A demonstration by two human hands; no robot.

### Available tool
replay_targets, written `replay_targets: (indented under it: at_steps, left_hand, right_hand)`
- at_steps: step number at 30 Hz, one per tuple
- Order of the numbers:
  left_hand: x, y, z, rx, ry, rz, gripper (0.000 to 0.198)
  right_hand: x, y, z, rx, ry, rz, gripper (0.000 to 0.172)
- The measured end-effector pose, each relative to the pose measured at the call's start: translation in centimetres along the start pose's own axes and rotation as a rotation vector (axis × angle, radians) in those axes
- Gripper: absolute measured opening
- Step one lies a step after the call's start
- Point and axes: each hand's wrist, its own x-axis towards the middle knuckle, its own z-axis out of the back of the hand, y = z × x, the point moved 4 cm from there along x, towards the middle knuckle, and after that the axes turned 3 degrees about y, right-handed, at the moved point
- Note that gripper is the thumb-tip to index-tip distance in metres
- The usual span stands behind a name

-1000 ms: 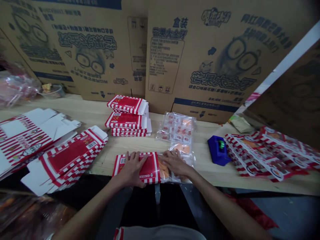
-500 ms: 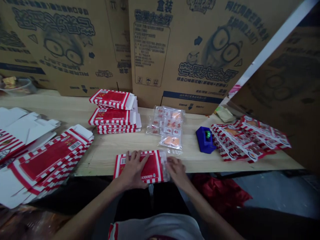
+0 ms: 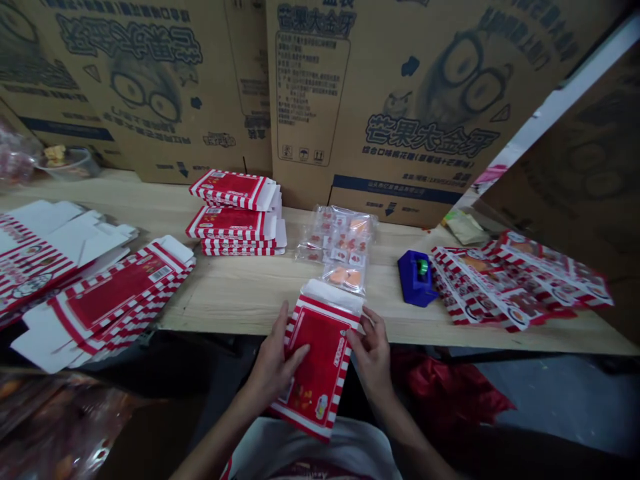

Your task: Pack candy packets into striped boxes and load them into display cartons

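A red-and-white striped carton (image 3: 320, 357) is lifted off the wooden table (image 3: 240, 293) and turned lengthwise toward my body, its white flap end pointing at the table. My left hand (image 3: 277, 363) grips its left side, thumb across the red face. My right hand (image 3: 373, 350) pinches its right edge near the flap end. Just beyond the carton, clear plastic bags of orange snacks (image 3: 343, 250) lie on the table.
A stack of filled cartons (image 3: 235, 213) stands behind. Flat unfolded cartons (image 3: 105, 300) fan out at the left, and more (image 3: 515, 280) at the right. A blue tape dispenser (image 3: 417, 277) sits right of centre. Large printed cardboard boxes (image 3: 390, 100) wall the back.
The carton lay flat on the table edge under both hands with a snack bag at its right end. Now both hands have lifted it and rotated it lengthwise; the bag no longer shows.
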Motion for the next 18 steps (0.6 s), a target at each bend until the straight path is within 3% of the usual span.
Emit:
replay_targets:
  at_steps: [2,5,8,10,12,15,18]
  left_hand:
    - [0.0,0.8,-0.8,-0.229,0.091,-0.003,0.084]
    - [0.0,1.1,-1.7,-0.372,0.151,-0.015,0.082]
    - [0.1,0.7,-2.7,-0.433,0.199,0.028,0.065]
    - [0.5,0.2,-3.2,-0.447,0.220,0.055,0.045]
    - [1.0,-0.3,-3.5,-0.398,0.192,0.033,0.028]
    - [1.4,-0.7,-3.4,-0.314,0.102,-0.013,0.030]
    - [1.4,-0.6,-3.2,-0.373,0.001,0.023,0.023]
  right_hand:
    - [0.2,-0.7,1.6,-0.051,0.104,-0.060,0.054]
    - [-0.2,-1.6,3.2,-0.126,0.230,-0.125,0.055]
    - [-0.7,-1.4,4.1,-0.261,0.215,-0.046,0.047]
    - [-0.9,-1.0,4.2,-0.341,0.204,0.008,0.029]
    - [-0.9,-0.7,4.1,-0.378,0.216,0.041,0.018]
    - [-0.8,-0.3,3.9,-0.366,0.197,0.043,0.023]
    - [-0.4,0.1,3.4,-0.197,0.144,-0.053,0.025]
